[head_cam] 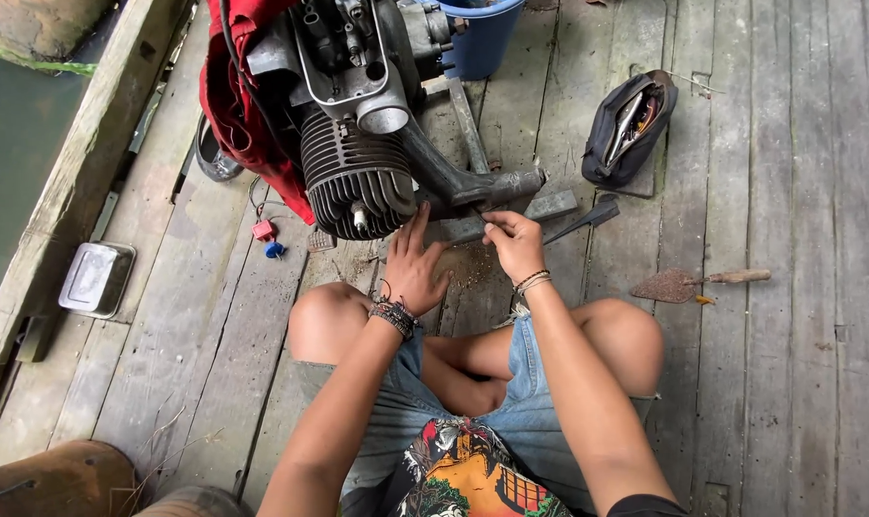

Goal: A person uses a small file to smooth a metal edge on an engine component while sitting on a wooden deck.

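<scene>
The left hand (413, 260) lies flat with its fingers spread and released, palm down on the plank floor (798, 383) just below the finned cylinder (356, 187) of the small engine (358, 105); its fingertips reach up toward the grey metal bar (468, 228) that lies under the engine. The right hand (514, 244) sits just right of the left one, its fingers pinched together on a thin dark piece at the bar's right end; what exactly it pinches is too small to tell. Both wrists carry bracelets. The engine is the landmark here: it stands at the top middle, partly wrapped in a red cloth (233, 105) on its left side, with a grey exhaust pipe (473, 182) running from it down to the right, ending just above the right hand. Behind the engine to the right stands a blue bucket (482, 38). Well to the right of the engine lies an open dark tool pouch (629, 124), and below that pouch a rusty trowel (688, 282) with a wooden handle. Between the pouch and the right hand lies a dark flat tool (587, 218). Just left of the cylinder, 2 small caps, 1 red (263, 230) and 1 blue (274, 250), rest on the boards. Far left of the engine, a metal tin (96, 278) sits beside a wooden beam (70, 182).
</scene>
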